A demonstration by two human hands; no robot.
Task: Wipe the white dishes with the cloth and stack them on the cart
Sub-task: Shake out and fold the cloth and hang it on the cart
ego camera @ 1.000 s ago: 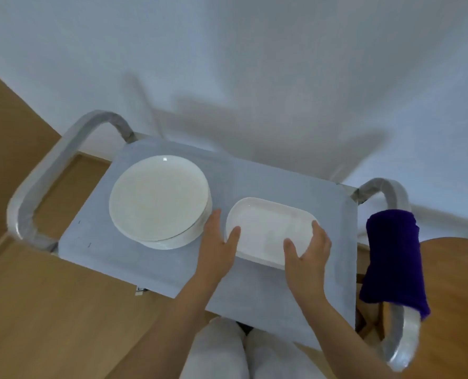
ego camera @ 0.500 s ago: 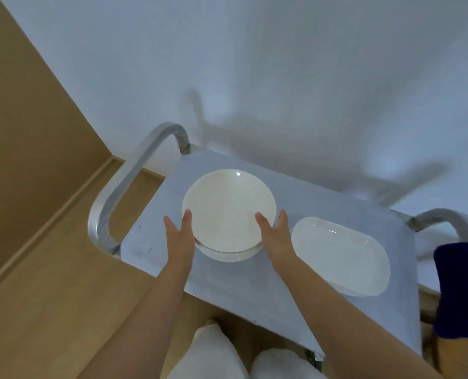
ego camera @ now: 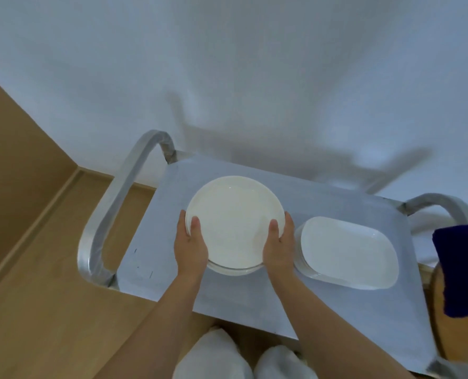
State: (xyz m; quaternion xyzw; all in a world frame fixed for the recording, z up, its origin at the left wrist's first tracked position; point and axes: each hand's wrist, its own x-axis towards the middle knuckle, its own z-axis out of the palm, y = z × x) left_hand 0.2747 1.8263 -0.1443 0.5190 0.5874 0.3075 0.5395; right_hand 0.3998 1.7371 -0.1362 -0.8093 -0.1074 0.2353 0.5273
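Dishes are what both hands work with now. Closest to the camera, two bare arms reach forward over the cart (ego camera: 254,299). The left hand (ego camera: 190,248) grips the left edge of the top round plate (ego camera: 234,221), with its thumb on the plate's face and its fingers curled under the rim. The right hand (ego camera: 279,243) grips the right edge the same way. The plate lies flat, face up, on top of a round stack (ego camera: 235,270) whose lower rims peek out at the near side. I cannot tell if the top plate is resting on the stack or is a little above it. A round plate has no long side, so it points no special way.

Just beside the right hand is a stack of oblong dishes (ego camera: 347,253), also flat and face up. Its long side runs from left to right across the cart, tipped a bit toward the near right corner.

Farther to the right, a purple cloth (ego camera: 462,269) hangs over the cart's right handle (ego camera: 435,202). No hand touches it.

It looks like most of the job is done, since both stacks sit on the cart and the cloth is hung up. What may be left is to set this top plate straight.
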